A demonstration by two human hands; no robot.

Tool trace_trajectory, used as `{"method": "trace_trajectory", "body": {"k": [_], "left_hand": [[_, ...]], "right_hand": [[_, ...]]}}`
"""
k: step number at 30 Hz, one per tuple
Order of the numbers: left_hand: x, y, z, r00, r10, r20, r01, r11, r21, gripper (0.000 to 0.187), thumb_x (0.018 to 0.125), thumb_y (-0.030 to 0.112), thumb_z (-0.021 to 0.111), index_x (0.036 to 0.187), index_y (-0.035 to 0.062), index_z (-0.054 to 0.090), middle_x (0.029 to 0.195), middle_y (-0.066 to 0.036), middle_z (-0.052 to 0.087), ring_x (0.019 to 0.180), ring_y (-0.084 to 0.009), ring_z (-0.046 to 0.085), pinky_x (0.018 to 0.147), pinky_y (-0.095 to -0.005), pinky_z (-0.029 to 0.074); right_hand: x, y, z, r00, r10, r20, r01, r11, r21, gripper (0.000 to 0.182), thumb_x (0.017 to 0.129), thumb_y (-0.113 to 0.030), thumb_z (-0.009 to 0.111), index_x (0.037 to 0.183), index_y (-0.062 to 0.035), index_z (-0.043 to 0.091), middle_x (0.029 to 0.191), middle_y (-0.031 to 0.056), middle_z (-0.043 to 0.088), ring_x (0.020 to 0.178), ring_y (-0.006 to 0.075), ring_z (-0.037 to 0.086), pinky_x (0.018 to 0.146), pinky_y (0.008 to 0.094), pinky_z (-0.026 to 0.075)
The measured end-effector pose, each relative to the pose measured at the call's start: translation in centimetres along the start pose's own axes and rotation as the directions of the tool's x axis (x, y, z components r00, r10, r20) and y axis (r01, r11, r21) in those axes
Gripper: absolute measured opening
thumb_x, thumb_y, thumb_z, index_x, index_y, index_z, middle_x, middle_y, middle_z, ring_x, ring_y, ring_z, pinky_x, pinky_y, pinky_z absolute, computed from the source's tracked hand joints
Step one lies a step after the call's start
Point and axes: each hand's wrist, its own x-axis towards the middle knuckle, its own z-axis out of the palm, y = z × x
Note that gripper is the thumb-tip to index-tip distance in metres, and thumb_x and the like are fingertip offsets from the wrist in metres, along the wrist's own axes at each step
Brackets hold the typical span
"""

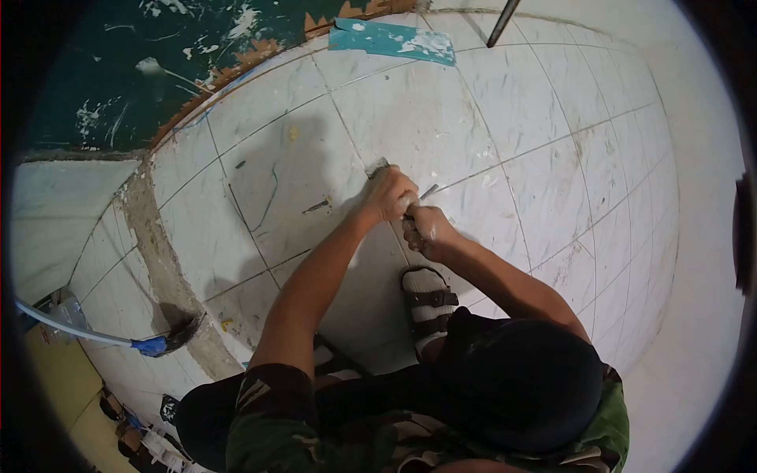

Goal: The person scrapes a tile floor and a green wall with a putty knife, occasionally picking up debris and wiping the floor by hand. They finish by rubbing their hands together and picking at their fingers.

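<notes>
Nearest the camera, a person crouches on a white tiled floor (552, 173), camouflage sleeves and a dark cap filling the bottom edge, with a sandalled foot (430, 299) planted just below the hands. Beyond it, the right hand (426, 229) is curled shut around the handle of a thin metal tool (428, 191), whose tip pokes out toward the grout line. The left hand (388, 195) is closed over the tool's front end (377, 166) and presses it down on the tile joint near the middle of the floor. Judging by its look, the tool is stiff, light and narrow, best gripped at the handle with the other hand bearing on the blade. Farther off, a blue-tipped hose (150, 344) lies at the floor's left edge, and a teal scrap (392, 39) rests at the far edge beside chipped green wall.
</notes>
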Motion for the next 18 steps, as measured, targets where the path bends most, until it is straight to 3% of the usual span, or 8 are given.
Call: {"method": "trace_trajectory", "body": {"k": [3,4,7,8,11,15,16,18], "left_hand": [[-0.7,-0.3,1.5,0.983,-0.080,0.163,0.080,0.997,0.005,0.022,0.068,0.027,0.055,0.056,0.0087,0.058,0.064,-0.013,0.061,0.065,-0.0364,0.056,0.070,-0.0444,0.045],[-0.9,0.1,1.7,0.960,-0.155,0.232,0.166,0.986,-0.028,0.026,0.070,0.030,0.056,0.057,0.0076,0.055,0.064,-0.011,0.060,0.067,-0.0343,0.055,0.072,-0.0424,0.044],[-0.7,1.2,2.0,0.956,-0.092,0.278,0.099,0.995,-0.012,0.023,0.066,0.027,0.054,0.052,0.0092,0.058,0.061,-0.017,0.059,0.063,-0.0395,0.057,0.068,-0.0469,0.046],[-0.8,0.8,2.3,0.973,-0.132,0.188,0.121,0.990,0.068,0.024,0.066,0.028,0.054,0.052,0.0090,0.057,0.060,-0.017,0.058,0.062,-0.0398,0.056,0.070,-0.0450,0.046],[1.0,0.9,1.1,0.996,-0.062,0.068,0.065,0.997,-0.044,0.024,0.067,0.028,0.054,0.052,0.0084,0.055,0.060,-0.018,0.058,0.062,-0.0401,0.056,0.070,-0.0471,0.045],[-0.4,1.4,3.6,0.945,-0.081,0.316,0.114,0.990,-0.086,0.025,0.072,0.027,0.053,0.056,0.0081,0.049,0.061,-0.014,0.056,0.059,-0.0370,0.050,0.068,-0.0460,0.040],[-0.6,3.5,4.2,0.919,-0.182,0.350,0.200,0.980,-0.017,0.027,0.072,0.027,0.052,0.054,0.0078,0.046,0.057,-0.014,0.052,0.055,-0.0370,0.047,0.066,-0.0456,0.039],[-0.9,4.3,6.4,0.936,-0.108,0.335,0.145,0.986,-0.087,0.027,0.071,0.028,0.052,0.053,0.0079,0.046,0.056,-0.014,0.051,0.055,-0.0369,0.047,0.065,-0.0453,0.039]], "right_hand": [[-1.0,0.9,-0.8,0.993,0.042,0.106,-0.054,0.993,0.104,0.027,0.101,-0.026,0.047,0.077,-0.0139,0.048,0.057,-0.0018,0.038,0.045,0.0132,0.033,0.043,0.0324,0.027],[-2.4,0.9,0.1,0.992,0.112,-0.050,-0.109,0.992,0.057,0.028,0.101,-0.025,0.048,0.075,-0.0153,0.045,0.057,-0.0030,0.034,0.045,0.0129,0.032,0.043,0.0324,0.025],[-3.5,0.7,-0.3,0.988,0.154,0.034,-0.157,0.970,0.185,0.030,0.102,-0.025,0.047,0.073,-0.0167,0.042,0.057,-0.0041,0.031,0.045,0.0122,0.029,0.042,0.0319,0.023],[-3.1,0.7,0.2,0.991,0.126,-0.042,-0.119,0.984,0.131,0.031,0.102,-0.025,0.047,0.073,-0.0170,0.041,0.058,-0.0043,0.031,0.045,0.0115,0.028,0.042,0.0316,0.023],[-1.6,-0.1,-0.3,0.999,0.041,0.009,-0.042,0.994,0.104,0.031,0.102,-0.025,0.046,0.074,-0.0170,0.041,0.059,-0.0046,0.032,0.046,0.0107,0.026,0.043,0.0307,0.023],[-4.3,2.6,-1.8,1.000,-0.012,0.006,0.011,0.996,0.088,0.030,0.104,-0.026,0.044,0.075,-0.0167,0.042,0.059,-0.0057,0.032,0.046,0.0101,0.024,0.043,0.0296,0.023],[-5.4,2.8,-2.4,1.000,-0.012,0.008,0.012,0.996,0.085,0.030,0.104,-0.026,0.044,0.075,-0.0167,0.042,0.059,-0.0057,0.032,0.046,0.0101,0.024,0.043,0.0296,0.023],[-7.5,2.7,-3.5,0.969,0.245,-0.012,-0.236,0.945,0.228,0.029,0.105,-0.026,0.043,0.077,-0.0165,0.043,0.059,-0.0056,0.032,0.047,0.0101,0.026,0.043,0.0291,0.025]]}}
